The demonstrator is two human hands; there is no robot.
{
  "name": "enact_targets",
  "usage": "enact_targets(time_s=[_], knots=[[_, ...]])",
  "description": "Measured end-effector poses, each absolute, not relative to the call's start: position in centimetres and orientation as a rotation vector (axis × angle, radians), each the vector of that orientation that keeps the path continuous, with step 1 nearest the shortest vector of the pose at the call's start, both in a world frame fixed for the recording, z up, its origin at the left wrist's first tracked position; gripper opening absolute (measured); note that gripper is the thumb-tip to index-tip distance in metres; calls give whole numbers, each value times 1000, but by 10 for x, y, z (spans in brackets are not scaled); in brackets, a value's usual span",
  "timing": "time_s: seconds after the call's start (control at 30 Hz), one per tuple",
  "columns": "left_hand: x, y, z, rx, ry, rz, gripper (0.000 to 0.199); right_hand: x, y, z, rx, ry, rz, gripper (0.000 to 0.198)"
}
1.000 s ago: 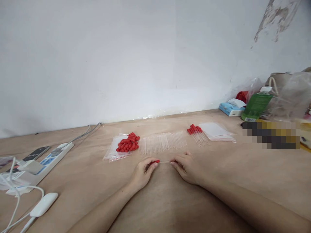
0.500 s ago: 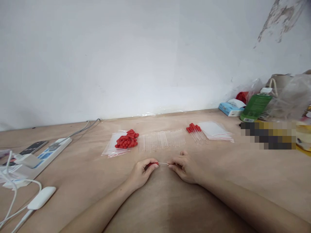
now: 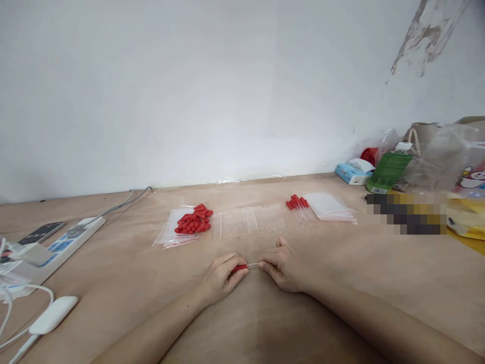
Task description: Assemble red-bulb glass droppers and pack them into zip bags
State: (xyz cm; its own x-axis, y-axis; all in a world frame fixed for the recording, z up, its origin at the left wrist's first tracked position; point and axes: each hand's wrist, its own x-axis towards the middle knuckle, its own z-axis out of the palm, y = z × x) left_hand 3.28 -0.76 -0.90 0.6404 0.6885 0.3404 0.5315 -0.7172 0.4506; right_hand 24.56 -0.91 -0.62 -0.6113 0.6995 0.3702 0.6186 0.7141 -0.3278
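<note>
Between thumb and fingers, my left hand (image 3: 226, 275) pinches a red rubber bulb (image 3: 239, 268). A thin clear dropper tube (image 3: 252, 265) runs from the bulb to my right hand (image 3: 282, 267), whose thumb and forefinger pinch its other end. How deep the tube sits in the bulb is hard to see. Beyond my hands lies a row of loose clear tubes (image 3: 246, 221). A pile of red bulbs (image 3: 193, 221) rests at its left, partly on clear zip bags (image 3: 166, 230). To the right, several droppers with red bulbs (image 3: 299, 203) lie side by side near more zip bags (image 3: 329, 206).
A white power strip (image 3: 71, 242) with plugs and cables, a dark phone-like slab (image 3: 41, 233) and a white adapter (image 3: 56, 313) are on the left. At the far right stand a blue tissue pack (image 3: 352, 173), a green bottle (image 3: 390, 169) and plastic bags (image 3: 435, 164).
The view has shifted a little, so the table items appear further left. My hands sit slightly lower in view, and more of the red bulb shows at my left fingertips. Both grips hold.
</note>
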Motion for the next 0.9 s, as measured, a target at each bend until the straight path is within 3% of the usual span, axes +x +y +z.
enact_targets(time_s=[0.37,0.57,0.73,0.9], knots=[[28,1,-9,2609,920,785,19,233,-16,4,-1120,-2474,331,24],[14,10,-9,2466,1288,905,37,269,13,17,-1322,-2229,702,30],[14,12,-10,2433,1244,781,22,316,66,27,-1924,-1729,261,30],[16,11,-8,2432,1205,785,19,317,91,16,-2171,-1714,-39,29]])
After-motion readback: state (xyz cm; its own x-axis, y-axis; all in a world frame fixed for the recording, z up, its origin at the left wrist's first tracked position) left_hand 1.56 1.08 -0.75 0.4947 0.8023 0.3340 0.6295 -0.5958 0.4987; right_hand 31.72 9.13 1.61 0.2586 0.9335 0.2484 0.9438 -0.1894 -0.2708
